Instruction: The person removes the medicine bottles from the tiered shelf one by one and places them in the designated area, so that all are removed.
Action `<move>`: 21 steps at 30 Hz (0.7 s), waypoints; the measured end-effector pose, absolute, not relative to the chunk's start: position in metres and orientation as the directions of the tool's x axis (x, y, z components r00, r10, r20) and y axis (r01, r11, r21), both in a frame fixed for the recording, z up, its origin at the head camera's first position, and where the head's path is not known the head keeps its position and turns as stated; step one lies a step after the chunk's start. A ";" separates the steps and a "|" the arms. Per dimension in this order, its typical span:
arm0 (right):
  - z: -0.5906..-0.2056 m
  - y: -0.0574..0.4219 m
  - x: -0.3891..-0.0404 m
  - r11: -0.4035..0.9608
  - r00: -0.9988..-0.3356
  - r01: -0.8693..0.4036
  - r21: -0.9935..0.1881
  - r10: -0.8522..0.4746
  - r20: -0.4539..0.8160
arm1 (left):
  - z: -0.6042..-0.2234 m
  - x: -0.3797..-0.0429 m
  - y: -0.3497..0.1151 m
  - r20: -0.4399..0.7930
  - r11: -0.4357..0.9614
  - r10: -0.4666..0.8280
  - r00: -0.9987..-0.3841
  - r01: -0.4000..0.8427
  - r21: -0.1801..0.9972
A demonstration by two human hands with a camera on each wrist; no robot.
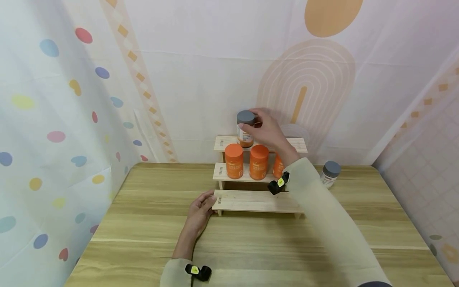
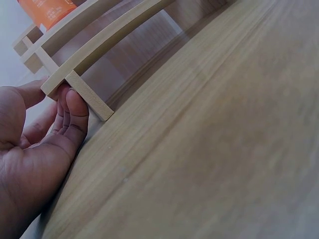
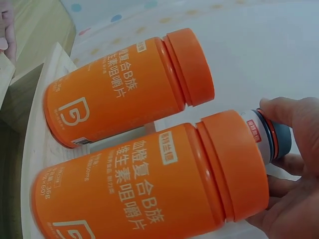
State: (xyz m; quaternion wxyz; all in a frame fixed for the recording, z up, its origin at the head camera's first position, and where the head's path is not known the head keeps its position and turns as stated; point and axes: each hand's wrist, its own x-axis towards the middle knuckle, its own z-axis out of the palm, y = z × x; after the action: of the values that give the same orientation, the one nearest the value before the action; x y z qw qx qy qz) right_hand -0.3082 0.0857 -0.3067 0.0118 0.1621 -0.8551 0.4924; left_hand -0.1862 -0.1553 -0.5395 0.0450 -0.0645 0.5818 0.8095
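My right hand (image 1: 269, 130) grips a small supplement bottle (image 1: 245, 134) with a grey cap and white label, thumb and fingers around its cap. The bottle stands upright at the top tier of a three-tier wooden display shelf (image 1: 258, 200). In the right wrist view, two orange bottles (image 3: 114, 89) partly cover the held bottle (image 3: 257, 130). Low at the left, my left hand (image 1: 201, 211) holds the end of the shelf's bottom tier. The left wrist view shows its thumb at the board's edge (image 2: 55, 84) and fingers curled beneath, beside the short leg.
Three orange bottles line the middle tier; the rightmost orange bottle (image 1: 278, 166) is partly hidden by my right wrist. Another grey-capped bottle (image 1: 330, 174) stands on the wooden table (image 1: 150, 223) right of the shelf. A patterned curtain (image 1: 201, 87) hangs close behind.
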 end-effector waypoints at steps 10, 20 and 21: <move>-0.310 0.089 -0.305 0.407 -0.935 -0.335 -0.850 -0.253 0.247 | -0.540 -0.186 -0.155 -0.162 -0.316 -0.002 -0.987 -0.153 0.936; -0.308 0.097 -0.295 0.409 -0.936 -0.344 -0.846 -0.217 0.276 | -0.537 -0.185 -0.152 -0.151 -0.332 0.007 -0.989 -0.145 0.932; -0.307 0.098 -0.294 0.408 -0.937 -0.342 -0.846 -0.212 0.277 | -0.537 -0.185 -0.152 -0.153 -0.334 0.005 -0.988 -0.146 0.931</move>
State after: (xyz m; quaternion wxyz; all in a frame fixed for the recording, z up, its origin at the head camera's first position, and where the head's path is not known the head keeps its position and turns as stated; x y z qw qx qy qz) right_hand -0.2938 0.0985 -0.3075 0.0630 0.1655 -0.8368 0.5181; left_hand -0.1847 -0.1519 -0.5368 0.0463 -0.0610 0.5750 0.8146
